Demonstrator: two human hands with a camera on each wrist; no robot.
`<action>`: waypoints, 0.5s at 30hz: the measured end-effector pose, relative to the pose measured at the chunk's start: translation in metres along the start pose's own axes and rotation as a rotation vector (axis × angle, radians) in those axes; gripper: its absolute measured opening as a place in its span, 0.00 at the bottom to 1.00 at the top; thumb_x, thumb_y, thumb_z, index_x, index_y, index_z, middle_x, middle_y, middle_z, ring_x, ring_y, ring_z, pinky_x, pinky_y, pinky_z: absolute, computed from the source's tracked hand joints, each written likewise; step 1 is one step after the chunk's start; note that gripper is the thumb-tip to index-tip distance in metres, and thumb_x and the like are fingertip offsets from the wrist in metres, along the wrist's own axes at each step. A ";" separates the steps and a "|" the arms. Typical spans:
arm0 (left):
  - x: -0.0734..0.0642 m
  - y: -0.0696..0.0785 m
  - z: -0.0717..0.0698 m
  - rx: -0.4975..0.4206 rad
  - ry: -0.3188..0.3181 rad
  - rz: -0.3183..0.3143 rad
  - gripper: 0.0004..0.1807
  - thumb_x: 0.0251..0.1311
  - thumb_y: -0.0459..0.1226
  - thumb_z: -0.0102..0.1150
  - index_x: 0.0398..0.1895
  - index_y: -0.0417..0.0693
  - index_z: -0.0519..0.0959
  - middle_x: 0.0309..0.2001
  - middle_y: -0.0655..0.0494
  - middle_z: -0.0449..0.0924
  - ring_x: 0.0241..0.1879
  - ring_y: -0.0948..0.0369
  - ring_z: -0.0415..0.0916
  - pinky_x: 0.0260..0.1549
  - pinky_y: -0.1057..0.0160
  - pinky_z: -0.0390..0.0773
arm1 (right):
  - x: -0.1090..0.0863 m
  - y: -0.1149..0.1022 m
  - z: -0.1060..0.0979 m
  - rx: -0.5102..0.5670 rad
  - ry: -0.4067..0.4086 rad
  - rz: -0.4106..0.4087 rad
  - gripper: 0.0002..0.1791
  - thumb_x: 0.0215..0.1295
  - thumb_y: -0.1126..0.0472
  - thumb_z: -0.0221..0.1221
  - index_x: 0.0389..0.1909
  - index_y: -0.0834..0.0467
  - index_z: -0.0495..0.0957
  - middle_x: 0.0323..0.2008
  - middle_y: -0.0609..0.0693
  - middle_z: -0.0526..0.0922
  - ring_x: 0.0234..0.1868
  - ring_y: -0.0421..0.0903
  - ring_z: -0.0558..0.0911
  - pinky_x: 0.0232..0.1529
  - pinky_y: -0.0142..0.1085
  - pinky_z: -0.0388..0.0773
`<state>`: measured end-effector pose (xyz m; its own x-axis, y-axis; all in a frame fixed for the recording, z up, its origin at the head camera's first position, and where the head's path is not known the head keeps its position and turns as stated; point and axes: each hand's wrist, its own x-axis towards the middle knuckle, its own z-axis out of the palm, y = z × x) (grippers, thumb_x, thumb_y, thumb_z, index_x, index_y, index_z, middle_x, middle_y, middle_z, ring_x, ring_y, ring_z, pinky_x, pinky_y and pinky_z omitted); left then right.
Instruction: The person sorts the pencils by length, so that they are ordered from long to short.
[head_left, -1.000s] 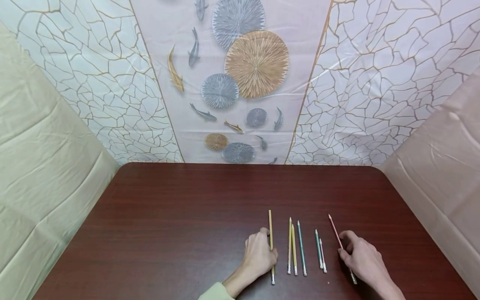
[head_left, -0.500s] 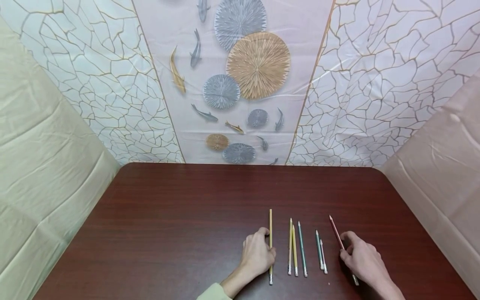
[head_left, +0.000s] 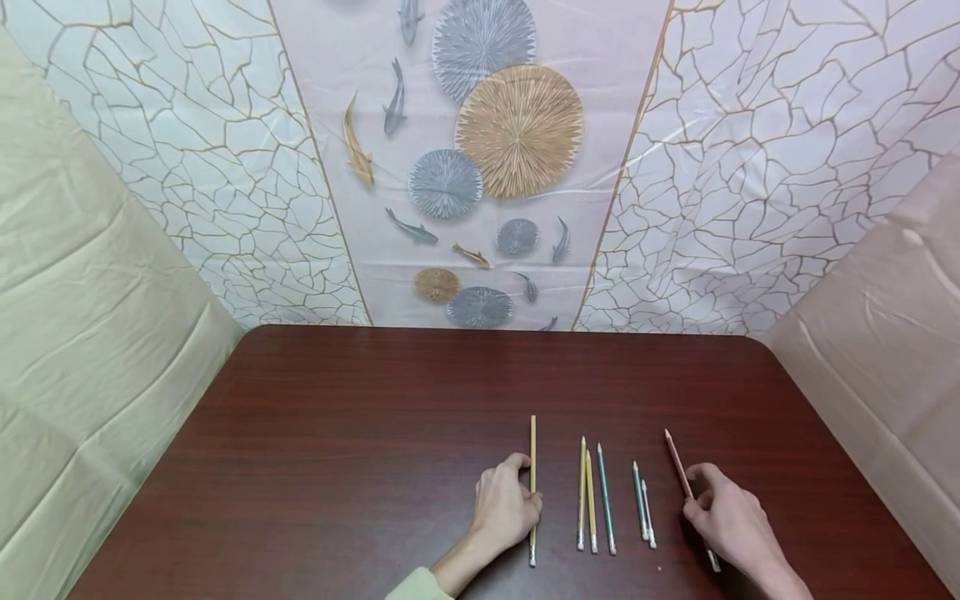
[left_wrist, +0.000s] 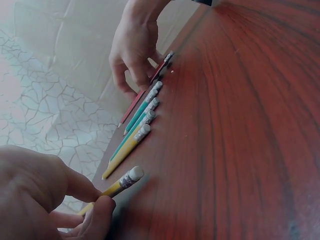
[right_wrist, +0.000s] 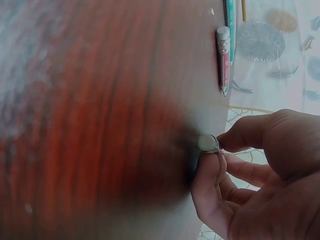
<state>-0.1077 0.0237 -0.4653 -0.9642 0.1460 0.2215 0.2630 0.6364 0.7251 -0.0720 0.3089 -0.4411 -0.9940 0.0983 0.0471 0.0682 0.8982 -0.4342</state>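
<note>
Now, left fingers [left_wrist: 80, 186] pinching yellow pencil [head_left: 532, 454], shifted leftward, right fingers [right_wrist: 245, 134] pinching red pencil [head_left: 678, 463]

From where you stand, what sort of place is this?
Probably a screened-off indoor workspace: there's a wood-grained table, creased pale sheets on both sides, and a patterned backdrop showing fish behind it.

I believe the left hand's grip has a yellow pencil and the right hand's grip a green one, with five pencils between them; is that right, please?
Not quite: the head view shows the right hand's grip on a red pencil, not a green one. The left hand's grip has a yellow pencil, with five pencils between them.
</note>
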 end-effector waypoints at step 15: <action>-0.003 -0.004 -0.008 -0.010 0.014 0.003 0.20 0.35 0.32 0.66 0.39 0.46 0.79 0.15 0.67 0.76 0.17 0.72 0.71 0.27 0.59 0.72 | -0.004 -0.019 -0.001 0.139 0.018 -0.004 0.20 0.48 0.68 0.55 0.45 0.57 0.67 0.17 0.44 0.73 0.11 0.39 0.72 0.18 0.33 0.67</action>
<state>-0.1055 0.0152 -0.4635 -0.9629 0.1376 0.2324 0.2662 0.6280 0.7313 -0.0689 0.2916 -0.4321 -0.9926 0.1033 0.0644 0.0505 0.8306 -0.5546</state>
